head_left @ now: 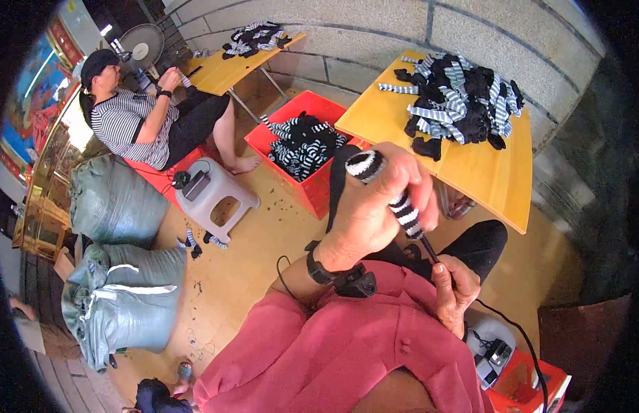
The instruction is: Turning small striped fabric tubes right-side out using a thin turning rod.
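Note:
My left hand is closed around a black-and-white striped sock-like knit tube, whose rounded striped end sticks out above the fingers. Just below and to the right, my right hand grips a thin dark rod. The rod's upper tip meets the tube's lower black end; whether it goes inside is hidden. Both hands are in front of my chest, over my lap. A black device is strapped at my left wrist.
Ahead right, a yellow table bears a heap of striped knit pieces. A red crate holds more. A person sits at left by another table. Stuffed sacks, a grey stool and a black cable are around me.

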`<state>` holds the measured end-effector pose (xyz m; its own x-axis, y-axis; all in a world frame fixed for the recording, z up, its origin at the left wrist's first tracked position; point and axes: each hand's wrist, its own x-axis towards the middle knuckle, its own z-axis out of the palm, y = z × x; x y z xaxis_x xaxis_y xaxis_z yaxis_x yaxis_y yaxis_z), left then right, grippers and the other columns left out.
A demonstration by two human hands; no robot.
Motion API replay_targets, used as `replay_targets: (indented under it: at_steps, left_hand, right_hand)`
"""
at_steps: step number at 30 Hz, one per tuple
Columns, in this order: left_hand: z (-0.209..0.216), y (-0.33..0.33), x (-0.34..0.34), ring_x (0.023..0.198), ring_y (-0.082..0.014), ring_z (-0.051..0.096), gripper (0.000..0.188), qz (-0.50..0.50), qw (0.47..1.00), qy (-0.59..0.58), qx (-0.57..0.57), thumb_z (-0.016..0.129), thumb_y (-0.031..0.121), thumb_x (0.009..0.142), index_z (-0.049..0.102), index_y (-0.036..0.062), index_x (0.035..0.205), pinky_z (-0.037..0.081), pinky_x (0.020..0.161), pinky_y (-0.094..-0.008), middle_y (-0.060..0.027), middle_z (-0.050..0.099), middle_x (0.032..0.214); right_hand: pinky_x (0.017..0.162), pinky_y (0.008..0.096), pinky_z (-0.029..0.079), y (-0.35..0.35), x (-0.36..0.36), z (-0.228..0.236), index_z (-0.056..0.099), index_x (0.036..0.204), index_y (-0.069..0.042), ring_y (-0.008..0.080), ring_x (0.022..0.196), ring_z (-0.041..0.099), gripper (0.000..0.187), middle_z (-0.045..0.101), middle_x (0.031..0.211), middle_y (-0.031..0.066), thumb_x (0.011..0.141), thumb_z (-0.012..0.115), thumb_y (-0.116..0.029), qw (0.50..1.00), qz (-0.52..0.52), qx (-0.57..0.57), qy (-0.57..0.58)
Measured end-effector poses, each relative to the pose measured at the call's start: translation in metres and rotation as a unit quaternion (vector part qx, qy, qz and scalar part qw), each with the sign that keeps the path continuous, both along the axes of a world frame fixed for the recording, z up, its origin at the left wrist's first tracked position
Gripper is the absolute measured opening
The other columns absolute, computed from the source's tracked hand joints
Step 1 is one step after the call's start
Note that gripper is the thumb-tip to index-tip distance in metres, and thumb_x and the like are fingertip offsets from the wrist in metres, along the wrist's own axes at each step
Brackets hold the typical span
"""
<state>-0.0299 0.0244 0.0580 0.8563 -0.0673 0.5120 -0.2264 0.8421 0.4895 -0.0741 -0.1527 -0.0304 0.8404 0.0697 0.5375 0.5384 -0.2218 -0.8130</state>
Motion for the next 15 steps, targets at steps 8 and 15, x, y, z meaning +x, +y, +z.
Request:
replay_targets:
  at_steps: [8, 15]
  left_hand:
    - [-0.012, -0.007, -0.006, 0.039, -0.0057, 0.027, 0.029, -0.049, 0.998, 0.012, -0.041, 0.055, 0.025, 0.09, 0.041, 0.0112, 0.068, 0.023, 0.039, -0.0234, 0.0045, 0.032, 0.049]
    - [-0.022, -0.028, -0.012, 0.039, -0.0063, 0.027, 0.022, -0.062, 0.995, 0.053, -0.052, 0.056, 0.009, 0.088, 0.045, 0.0102, 0.07, 0.023, 0.039, -0.0236, 0.0034, 0.033, 0.048]
  right_hand:
    - [0.054, 0.0269, 0.044, 0.0, -0.001, 0.003, 0.062, 0.078, 0.003, 0.0191, 0.057, 0.058, 0.008, 0.062, 0.069, 0.0116, 0.078, 0.064, -0.006, 0.999, 0.018, -0.011, 0.028]
    - [0.045, 0.0211, 0.032, 0.006, 0.0, -0.006, 0.061, 0.078, 0.004, 0.0073, 0.049, 0.043, 0.013, 0.054, 0.06, 0.001, 0.082, 0.063, -0.008, 0.988, 0.063, 0.116, 0.081]
